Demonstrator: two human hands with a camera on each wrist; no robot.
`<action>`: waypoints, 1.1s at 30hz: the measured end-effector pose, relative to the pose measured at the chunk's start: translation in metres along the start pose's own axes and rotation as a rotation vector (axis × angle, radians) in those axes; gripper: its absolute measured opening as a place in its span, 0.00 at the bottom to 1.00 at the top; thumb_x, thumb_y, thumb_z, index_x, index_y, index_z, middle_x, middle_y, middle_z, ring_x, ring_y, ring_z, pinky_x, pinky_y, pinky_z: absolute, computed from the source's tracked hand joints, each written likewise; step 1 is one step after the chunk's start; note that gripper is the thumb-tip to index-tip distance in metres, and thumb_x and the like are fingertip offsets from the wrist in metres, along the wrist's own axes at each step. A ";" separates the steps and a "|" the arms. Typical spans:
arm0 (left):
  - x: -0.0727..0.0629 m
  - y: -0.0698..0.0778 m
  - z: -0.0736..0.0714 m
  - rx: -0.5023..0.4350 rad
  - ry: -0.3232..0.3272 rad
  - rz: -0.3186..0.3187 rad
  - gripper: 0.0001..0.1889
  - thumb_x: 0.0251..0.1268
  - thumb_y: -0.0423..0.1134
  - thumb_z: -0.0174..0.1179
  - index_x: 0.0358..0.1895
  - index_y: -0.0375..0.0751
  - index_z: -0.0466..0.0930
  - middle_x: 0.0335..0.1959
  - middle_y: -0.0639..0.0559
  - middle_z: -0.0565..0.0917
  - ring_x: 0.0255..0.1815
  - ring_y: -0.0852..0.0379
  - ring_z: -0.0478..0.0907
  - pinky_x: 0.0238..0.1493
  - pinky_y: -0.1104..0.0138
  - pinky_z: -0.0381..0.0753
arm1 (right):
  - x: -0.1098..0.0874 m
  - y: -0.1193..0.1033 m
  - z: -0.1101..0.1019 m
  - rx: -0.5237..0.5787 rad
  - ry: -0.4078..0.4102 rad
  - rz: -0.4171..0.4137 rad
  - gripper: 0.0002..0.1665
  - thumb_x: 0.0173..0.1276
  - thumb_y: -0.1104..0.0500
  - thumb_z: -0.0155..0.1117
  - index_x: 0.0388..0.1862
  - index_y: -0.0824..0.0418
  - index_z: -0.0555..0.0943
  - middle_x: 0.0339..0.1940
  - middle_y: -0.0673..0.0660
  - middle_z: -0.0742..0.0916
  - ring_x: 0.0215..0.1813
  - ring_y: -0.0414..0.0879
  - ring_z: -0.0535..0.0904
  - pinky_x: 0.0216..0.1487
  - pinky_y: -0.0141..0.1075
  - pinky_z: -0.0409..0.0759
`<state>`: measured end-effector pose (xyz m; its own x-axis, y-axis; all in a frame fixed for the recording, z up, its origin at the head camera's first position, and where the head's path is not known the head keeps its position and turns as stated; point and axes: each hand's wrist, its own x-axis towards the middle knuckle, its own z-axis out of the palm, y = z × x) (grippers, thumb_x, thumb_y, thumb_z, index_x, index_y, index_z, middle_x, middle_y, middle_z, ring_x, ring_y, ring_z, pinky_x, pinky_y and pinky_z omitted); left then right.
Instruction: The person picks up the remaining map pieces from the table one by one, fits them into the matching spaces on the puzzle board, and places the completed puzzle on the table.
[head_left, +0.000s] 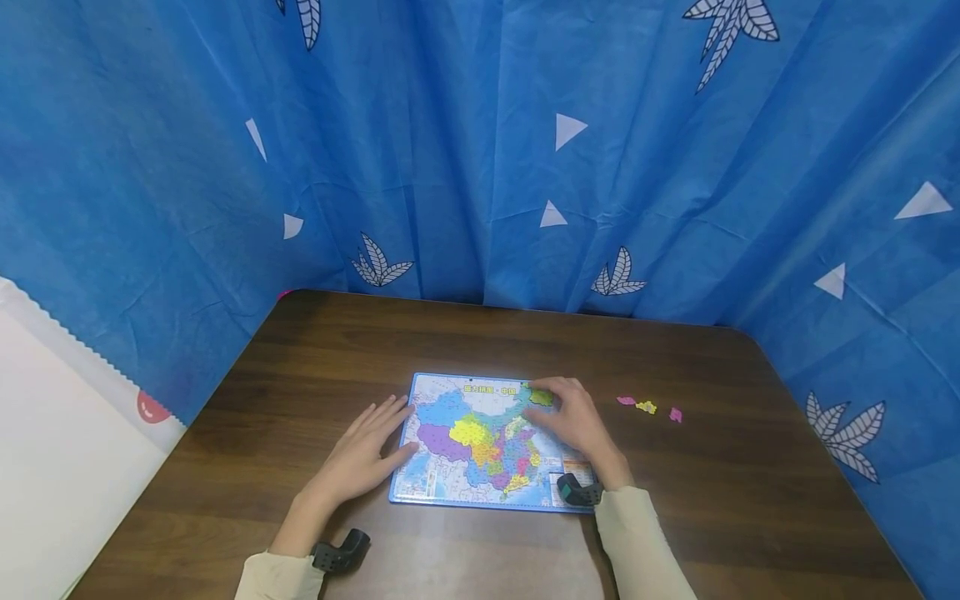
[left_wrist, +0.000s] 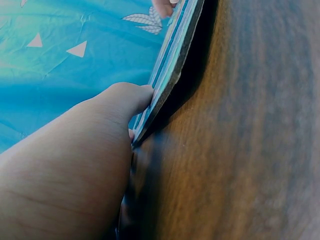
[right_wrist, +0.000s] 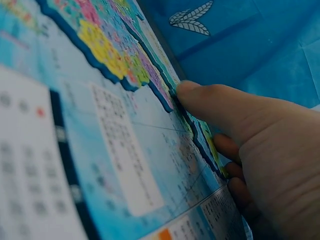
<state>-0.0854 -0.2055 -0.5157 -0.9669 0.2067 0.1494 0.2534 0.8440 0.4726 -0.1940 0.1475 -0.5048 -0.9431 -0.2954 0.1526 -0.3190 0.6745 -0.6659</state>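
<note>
A magnetic-style map puzzle board (head_left: 480,498) with a blue rim lies on the table, covered with coloured map pieces. My left hand (head_left: 365,450) rests at its left edge, fingers extended and thumb spread; the left wrist view shows the thumb (left_wrist: 135,97) on the board's edge. At the upper right of the board is my right hand (head_left: 573,417), its thumb and fingers apart around a green puzzle piece (head_left: 542,397). In the right wrist view the thumb (right_wrist: 200,95) touches the map near a raised piece edge, with the other fingertips by the green piece, partly hidden.
To the right of the board lie a pink piece (head_left: 626,401), a yellow piece (head_left: 647,407) and another pink piece (head_left: 676,415). The dark wooden table (head_left: 750,500) ends at a blue curtain (head_left: 480,150). A white cloth (head_left: 67,450) hangs at the left.
</note>
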 end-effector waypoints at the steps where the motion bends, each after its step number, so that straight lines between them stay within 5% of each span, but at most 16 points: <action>1: 0.000 0.000 0.000 -0.002 -0.002 -0.003 0.37 0.71 0.57 0.61 0.77 0.44 0.68 0.80 0.44 0.65 0.84 0.43 0.55 0.83 0.46 0.50 | 0.000 0.000 0.000 -0.005 -0.004 -0.001 0.28 0.62 0.46 0.78 0.61 0.49 0.85 0.64 0.53 0.85 0.68 0.53 0.73 0.68 0.57 0.76; 24: 0.001 0.002 -0.002 0.004 0.009 0.011 0.37 0.70 0.57 0.62 0.77 0.43 0.69 0.80 0.43 0.66 0.83 0.42 0.56 0.83 0.44 0.51 | 0.000 0.004 -0.002 -0.005 -0.020 -0.016 0.28 0.63 0.46 0.78 0.61 0.47 0.85 0.64 0.51 0.85 0.66 0.52 0.75 0.68 0.56 0.76; 33: 0.001 0.001 -0.001 -0.002 0.002 0.006 0.37 0.70 0.58 0.61 0.77 0.44 0.69 0.80 0.44 0.65 0.83 0.42 0.56 0.83 0.44 0.50 | -0.001 0.008 -0.007 -0.008 -0.067 -0.075 0.23 0.68 0.52 0.74 0.62 0.49 0.85 0.65 0.51 0.85 0.66 0.53 0.76 0.66 0.56 0.78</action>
<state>-0.0862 -0.2049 -0.5142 -0.9654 0.2104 0.1538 0.2590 0.8418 0.4736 -0.1962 0.1582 -0.5050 -0.9084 -0.3894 0.1522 -0.3892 0.6544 -0.6483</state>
